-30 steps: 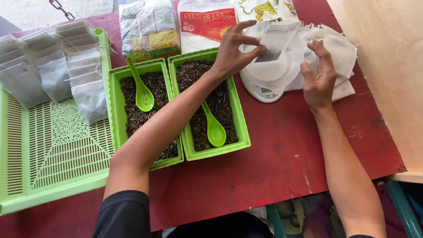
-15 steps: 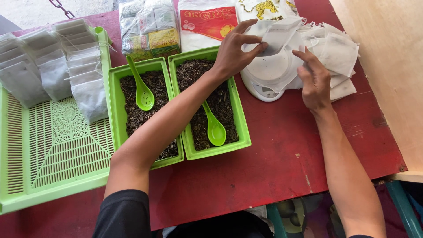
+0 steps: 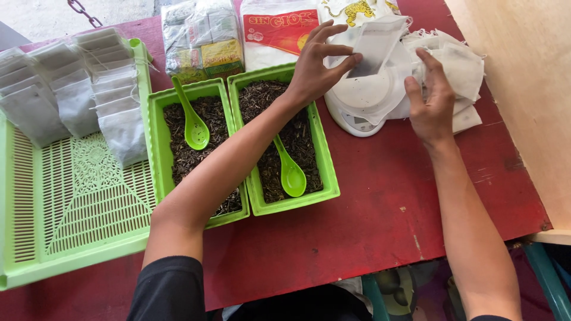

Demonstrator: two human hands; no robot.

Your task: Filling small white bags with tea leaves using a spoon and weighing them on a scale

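Two hands are seen above a red bench (image 3: 369, 238) whose painted top is scuffed and chipped. The left hand (image 3: 318, 62) is pinched shut on a thin white filter bag (image 3: 376, 44), flat and rectangular, held tilted over a round white scale (image 3: 363, 104). The right hand (image 3: 431, 101) is laid half open, fingers spread, on a loose pile of bags (image 3: 461, 62) of the same soft, papery cloth; whether one is gripped cannot be told. The pile is heaped against the scale's right side.

Two glossy green plastic tubs (image 3: 330, 184), rectangular with rolled rims, are set side by side and touching, each filled with dark, crumbly dried leaves. A smooth green spoon (image 3: 290, 172) is laid in the right tub, another spoon (image 3: 193, 125) in the left one. A wide green tray (image 3: 83, 196) with a slotted, lacy floor is placed just left of the tubs, and filled bags (image 3: 74, 95) are stacked in overlapping rows along its far side. Crinkled packets (image 3: 202, 38) are crowded at the far edge of the bench. Bare red surface is left near the front edge, between the tubs and the right forearm. A pale wooden board (image 3: 529, 89) borders the bench on the right.
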